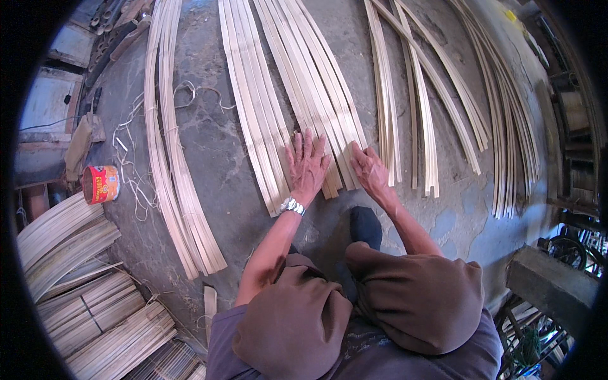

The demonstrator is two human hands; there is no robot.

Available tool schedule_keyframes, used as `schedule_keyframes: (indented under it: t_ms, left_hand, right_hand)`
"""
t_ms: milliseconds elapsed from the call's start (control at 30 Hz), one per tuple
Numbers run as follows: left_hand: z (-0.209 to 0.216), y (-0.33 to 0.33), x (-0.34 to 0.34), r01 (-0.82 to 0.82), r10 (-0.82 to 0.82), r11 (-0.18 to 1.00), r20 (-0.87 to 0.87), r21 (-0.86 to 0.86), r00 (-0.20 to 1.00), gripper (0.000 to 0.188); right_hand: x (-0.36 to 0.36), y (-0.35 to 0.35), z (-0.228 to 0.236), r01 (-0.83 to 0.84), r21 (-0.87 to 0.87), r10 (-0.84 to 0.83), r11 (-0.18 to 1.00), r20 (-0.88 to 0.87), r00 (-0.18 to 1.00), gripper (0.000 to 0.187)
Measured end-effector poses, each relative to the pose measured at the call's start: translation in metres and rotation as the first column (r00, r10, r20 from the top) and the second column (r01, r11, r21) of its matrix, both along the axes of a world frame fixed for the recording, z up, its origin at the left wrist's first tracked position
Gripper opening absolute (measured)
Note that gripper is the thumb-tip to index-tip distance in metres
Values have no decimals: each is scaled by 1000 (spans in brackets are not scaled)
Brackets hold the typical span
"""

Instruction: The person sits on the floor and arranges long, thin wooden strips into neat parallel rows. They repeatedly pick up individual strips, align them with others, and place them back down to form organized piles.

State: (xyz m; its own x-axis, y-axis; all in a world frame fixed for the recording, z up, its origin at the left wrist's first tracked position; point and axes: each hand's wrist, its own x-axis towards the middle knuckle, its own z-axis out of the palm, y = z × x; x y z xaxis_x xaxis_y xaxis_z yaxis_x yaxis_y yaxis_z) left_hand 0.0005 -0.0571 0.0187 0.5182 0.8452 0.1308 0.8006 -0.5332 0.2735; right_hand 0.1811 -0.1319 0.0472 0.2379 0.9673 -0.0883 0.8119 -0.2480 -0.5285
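Long, pale bamboo strips lie side by side on the grey floor in front of me. My left hand (308, 166), wearing a silver wristwatch (292, 206), rests with fingers spread across the near ends of the middle group of strips (315, 95). At that group's right edge is my right hand (370, 170), its fingers bent and closed on an outer strip. The fingers partly hide the exact grip. Just left of my left hand lies another flat group of strips (252, 107).
Two tied bundles of strips (174, 155) lie farther left beside loose string (134, 152) and a red tin (101, 184). More loose strips (385, 95) lie to the right. Stacked bundles (95, 316) fill the lower left; a concrete ledge (551, 285) stands lower right.
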Motion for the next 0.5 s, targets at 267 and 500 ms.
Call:
schedule_keyframes:
  t_ms: [267, 500]
  left_hand:
    - [-6, 1, -1, 32, -30, 998, 28, -54, 999, 56]
    - [-8, 1, 1, 15, -9, 997, 85, -74, 996, 55]
  right_hand:
    - [7, -20, 6, -336, -47, 338, 941, 65, 939, 91]
    - [12, -21, 6, -355, -92, 351, 930, -56, 935, 92]
